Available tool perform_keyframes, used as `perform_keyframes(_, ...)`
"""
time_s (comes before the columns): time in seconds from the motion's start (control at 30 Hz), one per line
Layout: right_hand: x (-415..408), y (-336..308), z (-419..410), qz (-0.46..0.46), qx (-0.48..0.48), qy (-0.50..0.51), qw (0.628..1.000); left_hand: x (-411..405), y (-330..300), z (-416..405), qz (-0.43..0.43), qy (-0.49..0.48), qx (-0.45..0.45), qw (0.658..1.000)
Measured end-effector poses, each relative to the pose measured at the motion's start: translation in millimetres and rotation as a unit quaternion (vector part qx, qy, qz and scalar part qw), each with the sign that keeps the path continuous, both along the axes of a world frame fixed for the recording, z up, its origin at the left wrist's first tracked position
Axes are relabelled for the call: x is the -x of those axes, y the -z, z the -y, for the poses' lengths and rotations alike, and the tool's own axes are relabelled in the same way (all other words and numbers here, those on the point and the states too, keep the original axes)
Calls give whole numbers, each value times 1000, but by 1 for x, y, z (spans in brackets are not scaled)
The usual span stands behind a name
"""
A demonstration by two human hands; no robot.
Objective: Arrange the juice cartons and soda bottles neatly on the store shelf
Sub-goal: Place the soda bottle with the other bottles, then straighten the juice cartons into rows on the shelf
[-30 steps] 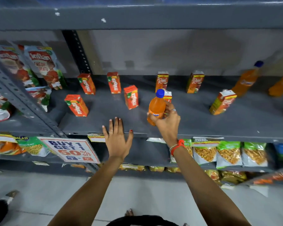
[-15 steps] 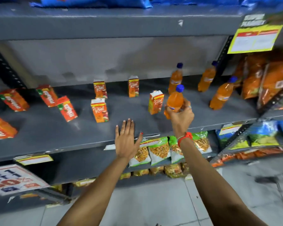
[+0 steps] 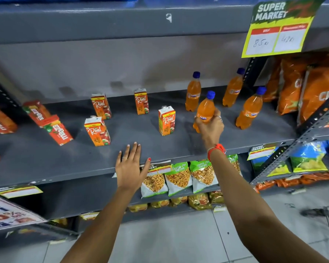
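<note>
Two hands work at the grey shelf (image 3: 46, 164). Nearest, the left hand (image 3: 130, 168) lies flat on the shelf's front edge, its fingers (image 3: 134, 150) straight and held close together, the thumb splayed out, holding nothing.

A little further in, the right hand (image 3: 210, 128) wraps its fingers (image 3: 218, 118) round the lower body of an orange soda bottle (image 3: 205, 111), thumb on the near side. The bottle is upright; whether its base touches the shelf is hidden by the hand. It looks full, so likely fairly heavy for its size, with a stiff, smooth plastic wall that could slip under a loose grip. Holding it low at the label band, as here, seems sound; a grasp by the blue cap would let it swing.

Just left of it stands one juice carton (image 3: 166, 123). Three more (image 3: 97, 131) (image 3: 101, 106) (image 3: 141, 101) stand scattered further left and back. These are probably light, with flat card sides that dent if squeezed, so best taken across the broad faces.

Beyond the held bottle stand three other bottles (image 3: 193, 92) (image 3: 233, 88) (image 3: 250, 109), spaced apart. Red cartons (image 3: 58, 130) lean at far left.
</note>
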State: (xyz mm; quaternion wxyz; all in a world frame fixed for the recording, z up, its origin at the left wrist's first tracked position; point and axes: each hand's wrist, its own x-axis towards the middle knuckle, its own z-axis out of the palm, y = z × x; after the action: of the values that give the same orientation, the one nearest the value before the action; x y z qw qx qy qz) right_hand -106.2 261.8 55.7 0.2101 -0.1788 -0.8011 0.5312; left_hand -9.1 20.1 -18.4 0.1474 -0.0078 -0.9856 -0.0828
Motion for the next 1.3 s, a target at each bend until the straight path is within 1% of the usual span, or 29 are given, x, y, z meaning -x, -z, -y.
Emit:
perform_keyframes(0.07, -1, 1, 1, -10, 17, 0, 1000, 0, 0, 0, 0, -1, -1, 1000)
perform_keyframes(0.13, -9, 5, 9, -72, 15, 36, 997, -1, 0, 0, 1, -5, -2, 1000)
perform_keyframes(0.2, -22, 10, 24, -151, -11, 60, 987, -1, 0, -1, 3, -8, 0, 1000)
perform_keyframes(0.23, -27, 13, 33, -179, -22, 37, 983, -1, 0, -1, 5, -9, 1, 1000)
perform_keyframes(0.27, -29, 16, 41, -191, -30, -12, 981, -1, 0, 0, 6, -10, 1, 1000)
perform_keyframes(0.3, -26, 19, 48, -184, -39, -73, 979, -1, -1, 0, 7, -9, -1, 1000)
perform_keyframes(0.37, -13, 19, 57, -111, -51, -178, 976, -2, -1, 0, 9, -6, -5, 1000)
perform_keyframes(0.47, 8, 16, 60, 11, 11, -291, 957, -2, -3, 0, 12, -5, -5, 1000)
perform_keyframes(0.53, 15, 18, 57, 64, 17, -337, 939, -3, -2, 1, 13, -3, -7, 1000)
perform_keyframes(0.6, 17, 20, 55, 81, 3, -336, 938, -2, -2, 2, 19, 2, -12, 1000)
perform_keyframes(0.7, 11, 16, 56, 72, 26, -319, 945, -3, -2, 2, 26, 4, -19, 999)
perform_keyframes(0.93, -2, 7, 90, 59, 58, -360, 929, -3, -2, 2, 45, 6, -24, 999)
perform_keyframes(1.07, -6, 13, 109, 53, 65, -366, 927, -3, -8, 4, 81, 17, -13, 997)
perform_keyframes(1.13, -7, 17, 114, 46, 68, -361, 929, -2, -13, 6, 84, 21, -57, 995)
perform_keyframes(1.2, -9, 23, 115, 40, 88, -357, 929, 0, -23, 5, 72, 14, -166, 983)
perform_keyframes(1.23, -12, 25, 116, 37, 102, -355, 929, 3, -30, 4, 76, 9, -243, 967)
perform_keyframes(1.27, -16, 27, 116, 32, 115, -352, 928, 8, -36, 2, 94, 4, -329, 940)
perform_keyframes(1.3, -21, 29, 117, 23, 127, -348, 929, 13, -43, -1, 114, 3, -416, 902)
